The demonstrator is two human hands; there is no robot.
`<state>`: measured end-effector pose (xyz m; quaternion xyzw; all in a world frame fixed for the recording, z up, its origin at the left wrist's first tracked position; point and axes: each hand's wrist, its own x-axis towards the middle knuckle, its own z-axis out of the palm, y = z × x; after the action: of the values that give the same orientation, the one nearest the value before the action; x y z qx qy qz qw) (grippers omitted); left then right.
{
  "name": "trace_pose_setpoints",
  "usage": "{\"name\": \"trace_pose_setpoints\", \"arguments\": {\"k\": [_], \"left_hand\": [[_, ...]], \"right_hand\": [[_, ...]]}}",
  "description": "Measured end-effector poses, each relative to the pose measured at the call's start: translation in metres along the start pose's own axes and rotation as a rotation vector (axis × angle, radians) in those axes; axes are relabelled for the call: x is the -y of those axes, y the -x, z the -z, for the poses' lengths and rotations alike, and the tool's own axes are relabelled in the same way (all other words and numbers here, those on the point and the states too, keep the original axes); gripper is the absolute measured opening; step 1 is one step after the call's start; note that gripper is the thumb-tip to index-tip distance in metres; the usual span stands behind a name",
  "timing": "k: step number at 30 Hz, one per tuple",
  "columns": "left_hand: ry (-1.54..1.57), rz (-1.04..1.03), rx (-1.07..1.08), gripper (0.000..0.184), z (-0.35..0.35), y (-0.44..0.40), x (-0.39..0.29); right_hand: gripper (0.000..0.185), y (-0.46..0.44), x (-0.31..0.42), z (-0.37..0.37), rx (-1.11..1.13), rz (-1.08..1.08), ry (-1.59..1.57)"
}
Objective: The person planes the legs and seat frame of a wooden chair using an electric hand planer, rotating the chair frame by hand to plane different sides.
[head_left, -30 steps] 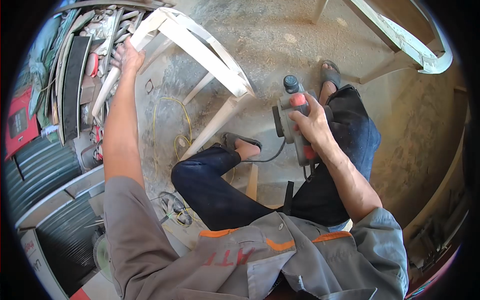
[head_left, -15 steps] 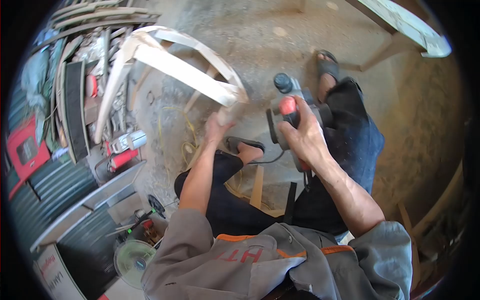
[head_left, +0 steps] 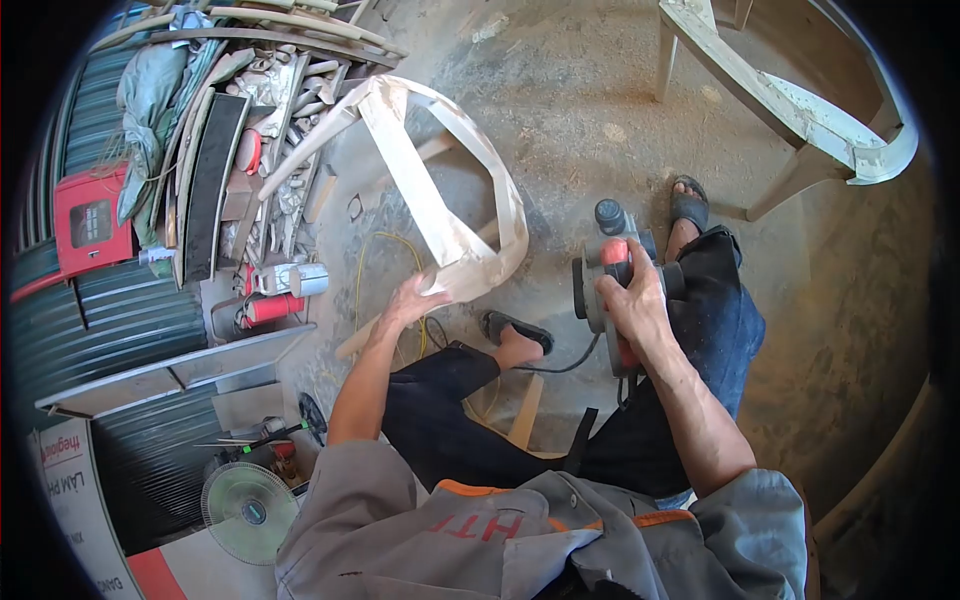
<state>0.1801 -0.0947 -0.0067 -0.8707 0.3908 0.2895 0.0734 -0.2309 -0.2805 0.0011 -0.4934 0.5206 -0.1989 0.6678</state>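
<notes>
My left hand [head_left: 408, 300] is closed round the near corner of a pale wooden frame [head_left: 410, 185]. This frame has a curved rail, a straight crosspiece and legs, like part of a chair, and it stands tilted on the floor to the left of centre. Held by its red rear handle in my right hand [head_left: 638, 305] is a grey power tool that looks like an electric planer [head_left: 593, 290]. A black knob tops its far end, and its cord trails off to the left. The planer is over my right thigh, apart from the frame. Its underside is hidden.
A second wooden frame [head_left: 745, 85] stands at the upper right. Scrap wood [head_left: 285, 130], a red box [head_left: 92, 222] and a red-and-silver power tool [head_left: 275, 308] lie at left. A fan [head_left: 250, 510] is lower left. Yellow cord [head_left: 362, 275] runs across the floor.
The view has shifted, so most things sit further right and lower. The frame has turned slightly, and my left hand has moved left around its corner. My right hand keeps the planer in nearly the same place.
</notes>
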Motion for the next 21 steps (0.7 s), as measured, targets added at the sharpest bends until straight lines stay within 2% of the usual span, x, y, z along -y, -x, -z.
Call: {"name": "trace_pose_setpoints", "arguments": {"k": [2, 5, 11, 14, 16, 21], "left_hand": [[-0.037, 0.035, 0.052, 0.089, 0.007, 0.019, 0.01], [-0.108, -0.038, 0.032, 0.077, 0.007, 0.055, 0.029], [-0.069, -0.032, 0.076, 0.08, -0.004, 0.083, 0.047], [0.037, -0.084, 0.008, 0.083, -0.013, 0.09, 0.046], [-0.001, -0.07, 0.0, 0.084, -0.013, 0.093, 0.042], [-0.048, -0.069, 0.005, 0.084, -0.001, 0.101, 0.025]], "right_hand": [[0.056, -0.001, 0.001, 0.0, 0.012, -0.012, 0.004], [0.057, -0.001, -0.002, 0.0, 0.004, 0.029, 0.019], [0.059, -0.003, -0.008, 0.001, 0.031, 0.014, 0.064], [0.06, -0.006, -0.017, -0.001, -0.003, 0.042, 0.086], [0.063, -0.015, -0.035, -0.006, -0.032, 0.067, 0.133], [0.075, -0.002, -0.006, -0.002, 0.005, 0.011, 0.005]]}}
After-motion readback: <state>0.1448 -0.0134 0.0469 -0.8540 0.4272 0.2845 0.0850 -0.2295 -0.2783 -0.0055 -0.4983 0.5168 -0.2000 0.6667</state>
